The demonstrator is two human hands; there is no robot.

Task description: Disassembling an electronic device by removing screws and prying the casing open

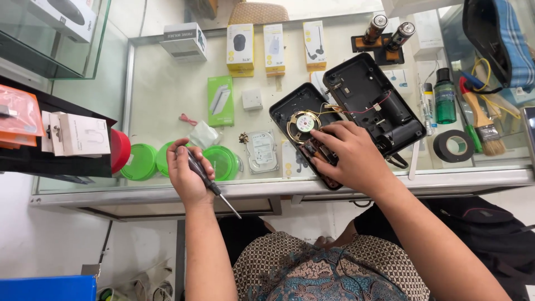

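My left hand (188, 174) is closed around a black-handled screwdriver (210, 184), its metal tip pointing down past the counter's front edge. My right hand (346, 155) rests on the circuit board inside an opened black speaker case (290, 108), fingers pressing near the round speaker cone (304, 123) with its gold rim. The case's other half (370, 100) lies open to the right, joined by thin red wires.
On the glass counter (167, 83) lie a hard drive (261, 150), green round lids (140, 161), small product boxes (240, 47), two large batteries (387, 30), a green bottle (444, 96), a roll of black tape (453, 146) and a paintbrush (482, 120).
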